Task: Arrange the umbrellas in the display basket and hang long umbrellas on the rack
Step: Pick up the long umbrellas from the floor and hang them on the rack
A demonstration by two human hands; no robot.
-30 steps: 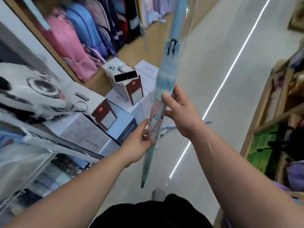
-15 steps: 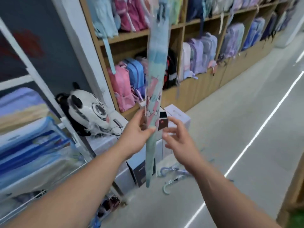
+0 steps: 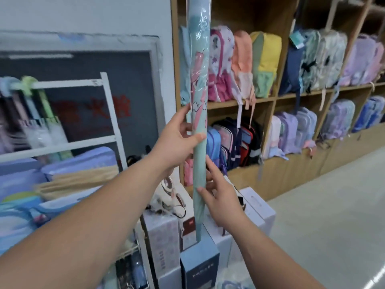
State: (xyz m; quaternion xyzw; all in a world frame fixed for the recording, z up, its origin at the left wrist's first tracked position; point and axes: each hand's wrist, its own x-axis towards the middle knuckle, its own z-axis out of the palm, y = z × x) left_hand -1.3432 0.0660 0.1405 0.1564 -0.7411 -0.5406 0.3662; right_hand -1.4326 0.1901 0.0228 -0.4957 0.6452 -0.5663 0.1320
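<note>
Head view: a long umbrella [image 3: 199, 113] stands nearly upright in the middle of the frame. It is pale teal with a pink cartoon print and sealed in a clear sleeve. Its top runs out past the upper edge, so the handle is not visible, and its tip hangs free in front of the stacked boxes [image 3: 162, 238] at lower centre.

The left hand [image 3: 177, 142] grips the umbrella at mid-length, thumb across the front and fingers curled behind. The right hand [image 3: 221, 199] is lower down and pinches the thin end lightly between thumb and nearly straight fingers.

At the left stands a white rack [image 3: 109, 113]. Several hanging umbrellas [image 3: 41, 115] are already hooked over its top bar in the upper left. Below them lie flat wrapped packs [image 3: 79, 161], possibly more umbrellas, above a wire basket [image 3: 129, 250] at the lower left edge.

Backpacks [image 3: 264, 65] fill the wooden shelves [image 3: 239, 101] on the right.

As far as can be judged, the work is partly done. This umbrella is in hand and well apart from the rack bar, so hanging it is left to do. How full the basket is cannot be told.
</note>
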